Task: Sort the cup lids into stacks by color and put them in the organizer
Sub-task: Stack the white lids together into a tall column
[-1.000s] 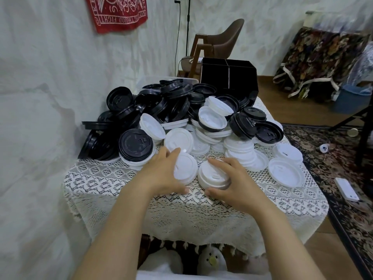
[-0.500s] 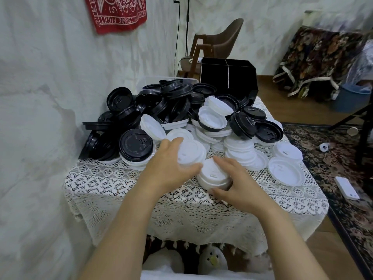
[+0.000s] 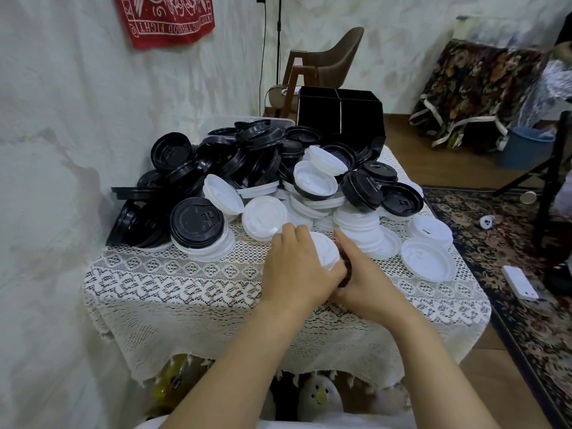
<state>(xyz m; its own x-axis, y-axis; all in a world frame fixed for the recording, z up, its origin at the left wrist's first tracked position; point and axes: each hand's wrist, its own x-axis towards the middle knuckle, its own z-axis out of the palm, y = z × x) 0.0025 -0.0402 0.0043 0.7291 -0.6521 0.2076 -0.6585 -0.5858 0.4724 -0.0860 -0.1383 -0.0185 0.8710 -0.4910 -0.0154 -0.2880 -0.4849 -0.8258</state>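
We see both hands meeting at the near middle of the bench (image 3: pixel 185 289), which wears a white lace cloth. The left grip (image 3: pixel 294 270) lies palm-down over a small stack of white lids (image 3: pixel 325 250), its fingers curled over the top. The right grip (image 3: pixel 365 277) curls round the same stack from the right, so both are grasping it, and the two hands touch at the near side. The stack sits low over the cloth; we cannot tell whether it rests there. Just beyond the left grip a single white lid (image 3: pixel 264 218) lies flat, and to its left a black lid (image 3: pixel 196 222) sits on top of a few white ones. Right of the hands stands a taller white stack (image 3: pixel 362 230), with an upturned white lid (image 3: pixel 428 263) near the bench's right edge. Behind, a heap of black lids (image 3: pixel 247 159) rises beside the wall, some white ones mixed in. The black organizer (image 3: pixel 340 116) stands at the far end of the bench, its inside hidden from us. A phone (image 3: pixel 520 283) lies on the rug (image 3: pixel 510 243).
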